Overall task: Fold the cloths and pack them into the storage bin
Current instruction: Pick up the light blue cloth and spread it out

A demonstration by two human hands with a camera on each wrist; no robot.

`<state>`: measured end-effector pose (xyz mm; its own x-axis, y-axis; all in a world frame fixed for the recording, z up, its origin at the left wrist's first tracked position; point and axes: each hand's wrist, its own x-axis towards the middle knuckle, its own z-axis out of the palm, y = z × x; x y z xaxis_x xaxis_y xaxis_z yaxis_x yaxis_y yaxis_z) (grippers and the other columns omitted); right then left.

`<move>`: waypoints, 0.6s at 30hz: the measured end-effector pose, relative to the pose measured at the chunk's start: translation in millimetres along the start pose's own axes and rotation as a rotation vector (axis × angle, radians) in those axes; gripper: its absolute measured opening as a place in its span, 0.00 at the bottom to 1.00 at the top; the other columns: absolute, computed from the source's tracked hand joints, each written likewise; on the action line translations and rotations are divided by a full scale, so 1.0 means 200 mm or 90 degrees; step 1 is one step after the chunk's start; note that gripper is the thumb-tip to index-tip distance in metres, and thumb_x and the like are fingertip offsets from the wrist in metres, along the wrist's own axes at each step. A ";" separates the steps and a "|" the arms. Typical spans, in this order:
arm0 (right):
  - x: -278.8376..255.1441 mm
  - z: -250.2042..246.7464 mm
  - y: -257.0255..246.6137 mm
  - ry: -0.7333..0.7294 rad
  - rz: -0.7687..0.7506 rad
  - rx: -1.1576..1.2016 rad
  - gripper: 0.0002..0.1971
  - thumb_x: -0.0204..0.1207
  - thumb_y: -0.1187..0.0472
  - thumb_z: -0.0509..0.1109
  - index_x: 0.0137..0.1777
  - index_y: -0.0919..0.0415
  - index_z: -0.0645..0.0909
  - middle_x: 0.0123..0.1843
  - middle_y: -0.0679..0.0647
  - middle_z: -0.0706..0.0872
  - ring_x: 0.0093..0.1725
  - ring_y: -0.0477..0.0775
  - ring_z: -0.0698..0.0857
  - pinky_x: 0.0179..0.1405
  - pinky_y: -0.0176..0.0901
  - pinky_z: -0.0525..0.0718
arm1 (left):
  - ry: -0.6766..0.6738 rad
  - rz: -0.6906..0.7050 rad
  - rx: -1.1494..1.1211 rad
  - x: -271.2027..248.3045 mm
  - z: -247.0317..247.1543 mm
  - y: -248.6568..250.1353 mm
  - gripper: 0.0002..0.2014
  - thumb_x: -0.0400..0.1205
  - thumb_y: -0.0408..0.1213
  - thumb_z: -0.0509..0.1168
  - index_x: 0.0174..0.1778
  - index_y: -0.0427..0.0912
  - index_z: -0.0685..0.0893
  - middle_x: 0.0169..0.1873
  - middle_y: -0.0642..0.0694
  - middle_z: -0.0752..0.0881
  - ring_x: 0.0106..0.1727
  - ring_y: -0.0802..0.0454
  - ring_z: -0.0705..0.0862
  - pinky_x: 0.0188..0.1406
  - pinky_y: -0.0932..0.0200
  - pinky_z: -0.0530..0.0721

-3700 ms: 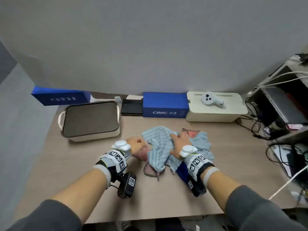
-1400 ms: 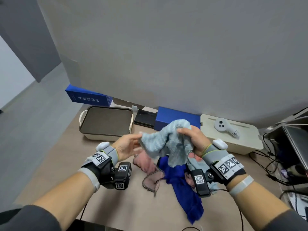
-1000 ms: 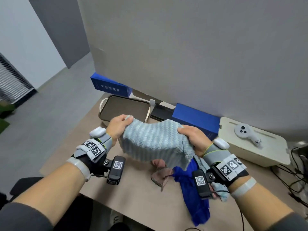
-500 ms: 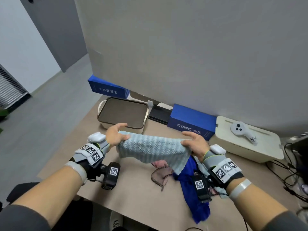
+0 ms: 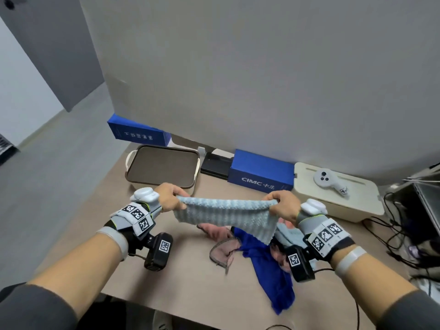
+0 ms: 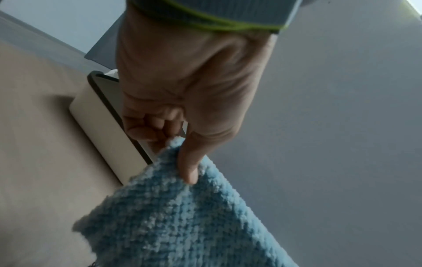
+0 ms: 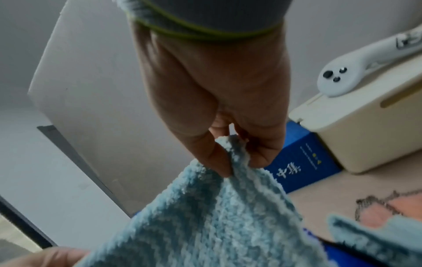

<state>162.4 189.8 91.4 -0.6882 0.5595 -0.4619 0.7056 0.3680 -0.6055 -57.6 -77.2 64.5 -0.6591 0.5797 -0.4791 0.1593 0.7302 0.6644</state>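
Head view. The left hand (image 5: 169, 196) and right hand (image 5: 283, 206) each pinch one top corner of the pale cloth (image 5: 226, 217), stretched between them in the air above the table (image 5: 95, 225). The bin (image 5: 162, 166) stands behind the left hand, open, with no cloth in it. The pile (image 5: 257, 248) lies under the held cloth. Count: one cloth in hand; in the pile one pink, one dark blue, one more pale blue; others may be hidden beneath. Two blue boxes, one cream box (image 5: 338, 194), one controller (image 5: 331, 181).

Risk: the free lower edge hangs just above the pile. A fold laid down here is likely to snag or drag the pile cloths; bare table on the left suits better.

Left wrist view. The thumb (image 6: 189, 162) presses the cloth corner against the curled fingers (image 6: 146, 126); only a small tip of fabric is held. Risk: a hard pull may slip the corner free. The bin wall (image 6: 100, 133) is close behind the hand.

Right wrist view. The thumb (image 7: 212, 155) and forefinger clamp a bunched corner, with a crease running down from it. Risk: an uneven grip may skew the fold. Pink and pale blue cloths show below.
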 end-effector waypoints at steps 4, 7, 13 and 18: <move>0.01 -0.05 0.07 0.008 0.015 -0.025 0.10 0.69 0.70 0.73 0.37 0.52 0.87 0.34 0.58 0.89 0.25 0.54 0.80 0.20 0.40 0.80 | -0.006 0.003 0.027 0.02 0.01 0.03 0.01 0.75 0.42 0.76 0.39 0.50 0.92 0.33 0.46 0.84 0.36 0.51 0.77 0.33 0.60 0.70; 0.01 -0.09 0.10 0.021 0.027 -0.011 0.08 0.72 0.65 0.76 0.35 0.51 0.87 0.34 0.56 0.88 0.27 0.53 0.80 0.27 0.45 0.82 | 0.024 -0.019 0.017 0.04 0.00 0.03 0.04 0.71 0.47 0.78 0.33 0.53 0.91 0.32 0.47 0.87 0.35 0.51 0.78 0.34 0.60 0.72; 0.04 -0.10 0.13 0.055 0.056 0.064 0.07 0.71 0.65 0.78 0.37 0.52 0.88 0.37 0.55 0.89 0.32 0.51 0.80 0.35 0.43 0.79 | 0.051 -0.043 -0.044 0.05 0.00 0.04 0.09 0.62 0.45 0.84 0.31 0.50 0.92 0.33 0.48 0.91 0.35 0.50 0.84 0.37 0.61 0.79; 0.06 -0.10 0.14 0.074 0.054 0.107 0.03 0.71 0.67 0.77 0.42 0.59 0.89 0.36 0.51 0.86 0.35 0.46 0.79 0.35 0.38 0.77 | 0.054 -0.044 -0.030 0.08 -0.01 0.04 0.10 0.59 0.49 0.84 0.31 0.53 0.92 0.33 0.49 0.92 0.35 0.51 0.85 0.39 0.59 0.80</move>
<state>176.5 222.0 82.3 -0.5967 0.6687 -0.4436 0.7155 0.1931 -0.6714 -67.6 -63.2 63.5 -0.7270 0.4949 -0.4761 0.0785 0.7486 0.6583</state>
